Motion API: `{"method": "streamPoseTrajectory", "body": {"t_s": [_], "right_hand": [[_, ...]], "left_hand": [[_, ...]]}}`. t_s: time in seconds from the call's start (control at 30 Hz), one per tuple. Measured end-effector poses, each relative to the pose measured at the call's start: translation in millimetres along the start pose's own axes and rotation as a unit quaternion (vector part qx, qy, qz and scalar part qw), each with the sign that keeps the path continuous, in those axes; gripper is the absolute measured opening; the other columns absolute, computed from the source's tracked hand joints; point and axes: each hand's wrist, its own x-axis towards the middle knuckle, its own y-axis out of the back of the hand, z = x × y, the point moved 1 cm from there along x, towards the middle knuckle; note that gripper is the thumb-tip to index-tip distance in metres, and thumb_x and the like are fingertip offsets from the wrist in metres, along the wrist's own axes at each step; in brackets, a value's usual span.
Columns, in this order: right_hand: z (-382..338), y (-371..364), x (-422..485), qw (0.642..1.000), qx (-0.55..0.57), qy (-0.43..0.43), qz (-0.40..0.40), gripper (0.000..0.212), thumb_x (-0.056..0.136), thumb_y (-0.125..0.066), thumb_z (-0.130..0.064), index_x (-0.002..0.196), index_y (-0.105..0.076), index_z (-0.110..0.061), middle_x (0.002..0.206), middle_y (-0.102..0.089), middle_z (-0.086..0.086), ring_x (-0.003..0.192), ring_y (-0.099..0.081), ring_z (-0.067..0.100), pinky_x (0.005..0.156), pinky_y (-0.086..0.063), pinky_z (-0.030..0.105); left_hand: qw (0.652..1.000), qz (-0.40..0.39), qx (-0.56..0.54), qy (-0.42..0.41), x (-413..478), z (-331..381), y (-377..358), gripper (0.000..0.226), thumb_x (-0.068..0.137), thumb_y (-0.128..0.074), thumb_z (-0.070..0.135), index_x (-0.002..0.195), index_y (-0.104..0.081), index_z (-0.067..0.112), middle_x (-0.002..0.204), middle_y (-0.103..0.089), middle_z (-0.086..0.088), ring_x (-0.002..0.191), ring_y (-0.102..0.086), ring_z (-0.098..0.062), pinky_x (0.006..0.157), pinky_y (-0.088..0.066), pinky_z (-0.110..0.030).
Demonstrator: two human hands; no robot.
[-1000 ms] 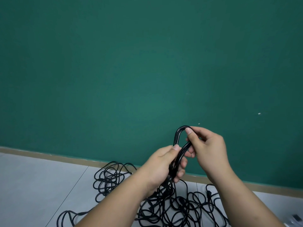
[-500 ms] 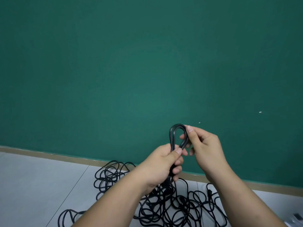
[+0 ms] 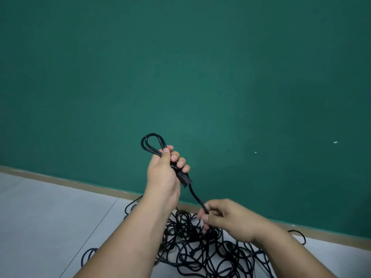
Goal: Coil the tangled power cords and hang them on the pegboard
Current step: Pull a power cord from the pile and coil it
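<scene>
The person is holding the left hand (image 3: pixel 163 174) up in front of the green wall (image 3: pixel 180 77), its fingers curled tightly round a few gathered turns of a black cord (image 3: pixel 195 197), with the thumb pressing down on top of them. A small loop (image 3: pixel 143 144) of two or three strands is sticking up out of the top of that fist and leaning to the left. A chunky black plug (image 3: pixel 184 179) is poking out just beneath the curled fingers.

From the plug a single strand is running down and to the right into the right hand (image 3: pixel 226 219). That hand is sitting lower and is pinching the strand between thumb and fingertips. It is hovering just above the pile (image 3: pixel 192 247), and I cannot tell whether it is touching it.

The pile, a thick tangle of black cords, is lying on the pale floor (image 3: pixel 50 217) close to the brown skirting (image 3: pixel 60 180) at the foot of the wall. The held cord is trailing down into it. A few stray loops are spilling out beyond both forearms, one at the left and one at the right near the skirting.
</scene>
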Motion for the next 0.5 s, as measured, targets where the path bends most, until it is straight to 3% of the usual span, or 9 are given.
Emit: {"method": "streamPoseTrajectory", "body": {"t_s": [0.07,0.13,0.2,0.3,0.4,0.5], "right_hand": [[-1.5,3.2,-0.4,0.999,0.023,0.014,0.039,0.016,0.103,-0.065,-0.042,0.103,-0.073,-0.028,0.083,-0.078,0.002,0.08,-0.06,0.023,0.094,-0.052,0.059],[-12.8,10.0,-3.1,0.985,0.079,0.064,0.139,0.012,0.104,-0.067,-0.035,0.099,-0.076,-0.028,0.074,-0.069,-0.007,0.073,-0.057,0.019,0.08,-0.053,0.052],[-25.8,17.6,-8.9,0.954,0.138,0.121,0.238,0.014,0.104,-0.066,-0.028,0.099,-0.079,-0.027,0.078,-0.067,-0.012,0.071,-0.058,0.014,0.08,-0.057,0.047],[-40.9,21.5,-20.0,0.923,0.135,0.183,0.311,0.019,0.105,-0.06,-0.03,0.1,-0.078,-0.032,0.078,-0.065,-0.016,0.073,-0.06,0.014,0.077,-0.054,0.027],[-46.1,21.5,-24.9,0.917,0.074,0.197,0.338,0.019,0.102,-0.055,-0.042,0.102,-0.072,-0.035,0.075,-0.061,-0.01,0.073,-0.059,0.021,0.073,-0.053,0.035],[-45.8,22.0,-23.6,0.908,0.048,0.192,0.369,0.016,0.1,-0.056,-0.045,0.103,-0.07,-0.037,0.087,-0.069,-0.011,0.08,-0.064,0.017,0.076,-0.057,0.041]], "left_hand": [[0.998,0.024,0.052,-0.041,8.7,7.0,10.7,0.023,0.116,-0.033,0.018,0.1,-0.05,0.015,0.067,-0.042,0.003,0.054,-0.039,-0.013,0.048,-0.039,-0.026],[0.989,0.036,0.13,-0.062,16.1,9.7,21.3,0.024,0.116,-0.033,0.018,0.102,-0.051,0.014,0.069,-0.041,0.002,0.054,-0.04,-0.013,0.05,-0.046,-0.027],[0.981,0.027,0.186,-0.044,19.8,7.3,27.7,0.024,0.116,-0.034,0.017,0.102,-0.052,0.012,0.071,-0.039,0.001,0.055,-0.042,-0.013,0.055,-0.055,-0.028],[0.956,-0.039,0.291,-0.016,14.7,-2.8,25.8,0.024,0.115,-0.035,0.017,0.102,-0.055,0.012,0.072,-0.041,0.001,0.062,-0.047,-0.014,0.065,-0.061,-0.035],[0.898,-0.123,0.423,-0.013,0.7,-17.3,17.5,0.026,0.114,-0.037,0.021,0.101,-0.059,0.015,0.072,-0.045,-0.002,0.068,-0.05,-0.018,0.072,-0.064,-0.046],[0.869,-0.196,0.454,0.025,-15.0,-30.9,7.8,0.032,0.114,-0.04,0.037,0.103,-0.064,0.017,0.069,-0.045,0.003,0.069,-0.045,-0.02,0.062,-0.047,-0.038]]}}
